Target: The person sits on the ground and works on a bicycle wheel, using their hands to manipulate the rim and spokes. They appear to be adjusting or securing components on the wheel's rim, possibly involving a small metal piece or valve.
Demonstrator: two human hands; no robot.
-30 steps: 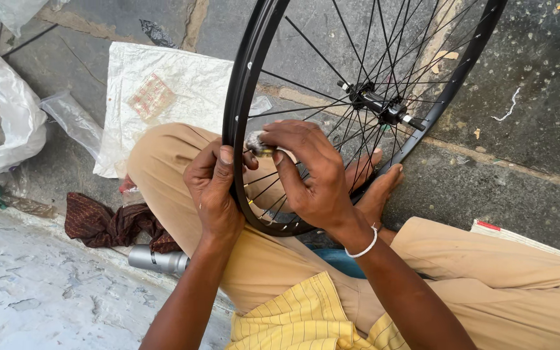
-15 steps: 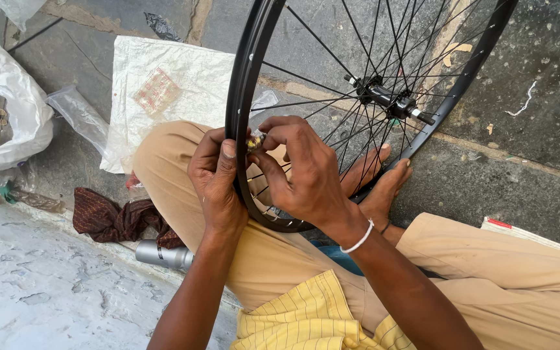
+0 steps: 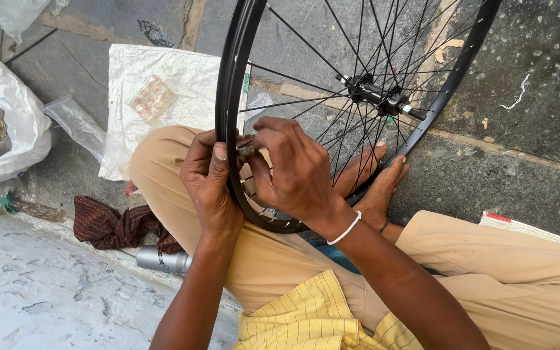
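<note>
Street-side repair spot: stone pavement [image 3: 526, 129], bicycle wheel [image 3: 358, 97], plastic bags [image 3: 1, 123].

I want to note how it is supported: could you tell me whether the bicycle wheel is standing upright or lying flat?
Upright. The wheel stands on its rim edge against the person's crossed legs, with the left hand and right hand gripping the rim.

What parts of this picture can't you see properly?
Head view:
- Small metal tool: mostly hidden by the right hand and left hand; its kind is unclear.
- Wheel rim: top cut off by the frame edge.
- White plastic bag: contents too blurred to tell.
- Silver cylinder: partly under the left arm.
</note>
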